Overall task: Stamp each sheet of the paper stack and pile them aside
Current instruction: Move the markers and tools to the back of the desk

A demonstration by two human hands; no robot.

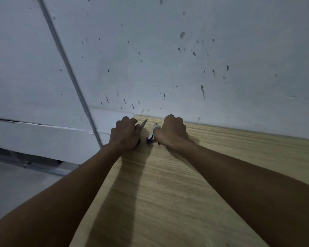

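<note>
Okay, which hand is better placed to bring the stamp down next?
Probably the right hand: it grips the white-and-purple stamp. The left hand holds a thin grey piece. No paper is in view.

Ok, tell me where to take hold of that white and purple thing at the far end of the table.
Grip the white and purple object round its upper body from the right, as the right hand already does; its purple base sits low on the wooden table. What it is stays unclear.
</note>
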